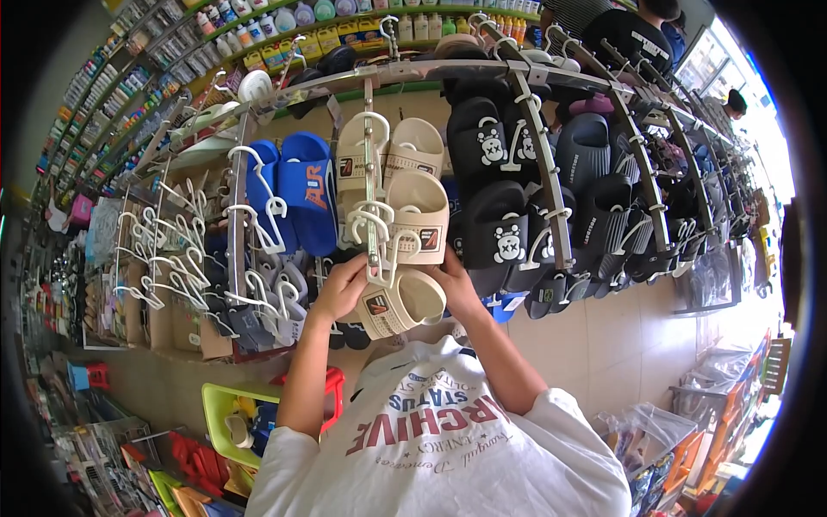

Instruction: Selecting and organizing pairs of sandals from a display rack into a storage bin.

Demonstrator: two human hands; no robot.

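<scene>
A front pair of beige slide sandals point(387, 307) hangs tilted from a white plastic hanger point(386, 268) at the end of a metal display arm point(369, 187). My left hand point(341, 289) grips the pair from the left, close to the arm's tip. On the other side, my right hand point(454, 284) holds the sandals' right edge, its fingertips partly hidden behind the beige footwear. Directly behind hangs another beige slide point(417, 220), with more of the same kind farther along the arm.
Blue slides point(309, 194) hang to the left, beside many bare white hangers point(171, 252). Black bear-print slides point(494, 223) crowd the right. A lime-green bin point(216, 420) holding footwear stands on the floor near my left elbow. Other people point(630, 39) are at the far right.
</scene>
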